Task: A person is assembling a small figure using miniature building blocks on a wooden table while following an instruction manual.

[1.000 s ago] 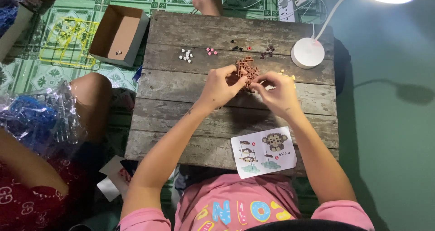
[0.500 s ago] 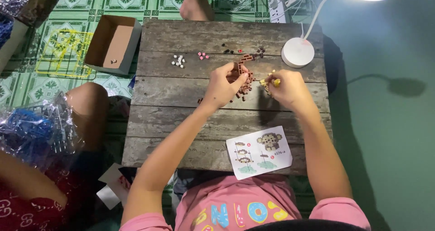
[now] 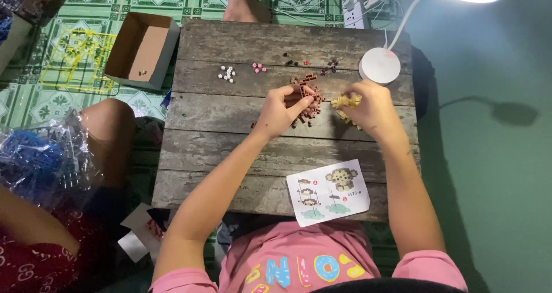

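Note:
My left hand (image 3: 283,109) grips a small brown model built of tiny bricks (image 3: 305,86) above the wooden table (image 3: 230,132). More loose brown bricks (image 3: 306,116) lie under that hand. My right hand (image 3: 372,110) rests over a pile of tan bricks (image 3: 347,102), fingers curled on them; whether it grips one is hidden. Near the table's front edge lies a picture instruction card (image 3: 328,192) showing a monkey figure.
Small piles of white bricks (image 3: 227,73), pink bricks (image 3: 259,67) and dark bricks (image 3: 330,66) lie farther back. A white lamp base (image 3: 379,66) stands at the back right. An open cardboard box (image 3: 142,50) sits on the floor to the left. Another person's knee (image 3: 106,126) and a plastic bag (image 3: 40,161) are at the left.
My hands have come apart. The right hand has moved right onto the tan bricks, while the left keeps the brown model.

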